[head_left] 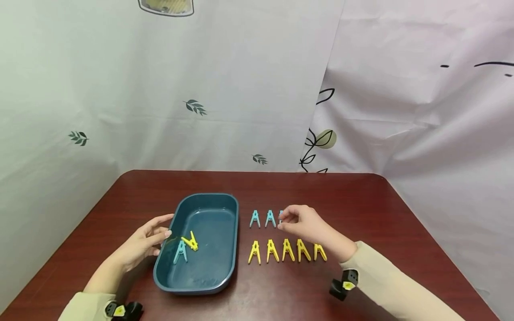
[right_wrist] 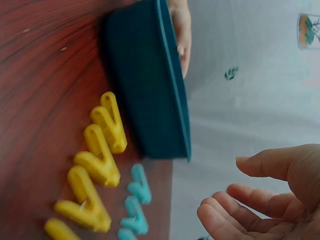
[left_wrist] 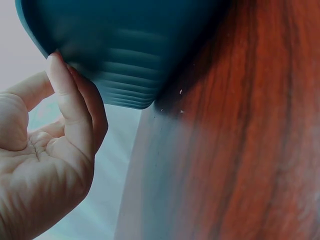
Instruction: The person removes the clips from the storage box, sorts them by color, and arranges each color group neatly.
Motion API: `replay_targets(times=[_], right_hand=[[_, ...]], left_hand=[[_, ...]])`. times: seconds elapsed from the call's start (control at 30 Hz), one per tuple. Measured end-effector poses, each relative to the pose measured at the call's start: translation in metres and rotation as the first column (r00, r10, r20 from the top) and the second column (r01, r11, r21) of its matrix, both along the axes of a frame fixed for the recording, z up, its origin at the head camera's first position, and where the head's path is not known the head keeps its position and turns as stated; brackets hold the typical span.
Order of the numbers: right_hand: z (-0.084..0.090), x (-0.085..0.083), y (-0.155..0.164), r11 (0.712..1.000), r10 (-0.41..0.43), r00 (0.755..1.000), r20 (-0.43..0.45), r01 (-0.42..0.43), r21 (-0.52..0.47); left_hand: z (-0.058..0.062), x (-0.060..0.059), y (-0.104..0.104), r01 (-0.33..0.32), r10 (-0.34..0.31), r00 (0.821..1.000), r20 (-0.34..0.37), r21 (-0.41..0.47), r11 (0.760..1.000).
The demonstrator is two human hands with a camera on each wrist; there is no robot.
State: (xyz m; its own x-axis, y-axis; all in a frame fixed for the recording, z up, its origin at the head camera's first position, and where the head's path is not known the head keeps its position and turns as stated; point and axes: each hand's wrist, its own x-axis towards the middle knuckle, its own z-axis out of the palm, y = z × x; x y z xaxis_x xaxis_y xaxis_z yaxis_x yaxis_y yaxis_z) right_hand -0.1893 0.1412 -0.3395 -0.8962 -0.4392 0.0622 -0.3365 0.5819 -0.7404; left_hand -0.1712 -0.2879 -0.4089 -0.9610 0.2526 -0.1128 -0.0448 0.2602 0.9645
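Observation:
My left hand (head_left: 138, 244) holds the left rim of a dark blue plastic basin (head_left: 234, 232), with the thumb at the rim. In the left wrist view, fingers meet the basin's ribbed outer wall (left_wrist: 132, 75). Inside the basin lie a yellow clothespin (head_left: 192, 242) and a light blue clothespin (head_left: 180, 252). My right hand (head_left: 307, 221) hovers by the right end of a row of light blue clothespins (head_left: 270, 218), partly covering one. Its fingers are loosely bent, the thumb apart, with nothing between them in the right wrist view.
Nearer me, several yellow clothespins (head_left: 287, 250) stand in a row right of the basin; my right forearm is beside the last one. The reddish-brown wooden table (head_left: 341, 191) ends at a pale patterned cloth (head_left: 241, 67) behind.

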Motion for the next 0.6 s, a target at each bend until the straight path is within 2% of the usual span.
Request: replay_targets(times=[0.17, 0.6], right_hand=[[0.007, -0.003, -0.025, 1.000, 0.018, 1.000, -0.015, -0.018, 0.026], [0.021, -0.007, -0.091, 0.993, 0.107, 0.994, 0.020, -0.108, 0.047]], left_hand=[[-0.002, -0.002, -0.001, 0.014, -0.014, 1.000, 0.007, 0.016, 1.000], [-0.004, -0.004, 0.001, 0.028, -0.028, 1.000, 0.000, 0.035, 0.999]])
